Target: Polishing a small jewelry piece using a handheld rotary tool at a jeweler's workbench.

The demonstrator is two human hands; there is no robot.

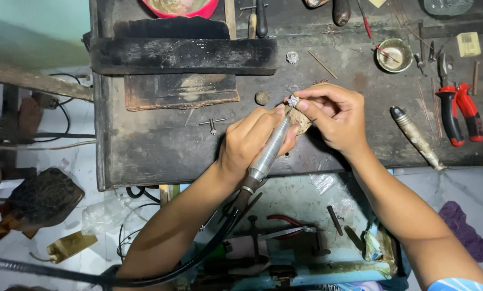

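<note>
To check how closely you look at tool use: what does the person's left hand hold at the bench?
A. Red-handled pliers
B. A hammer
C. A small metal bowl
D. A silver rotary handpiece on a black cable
D: the left hand wraps a slim silver handpiece with a black cable trailing down, its tip at the small sparkly piece pinched by the right hand; the pliers lie untouched.

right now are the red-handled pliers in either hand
No, the red-handled pliers lie untouched on the bench, right of the right hand; the left hand holds a rotary handpiece.
</note>
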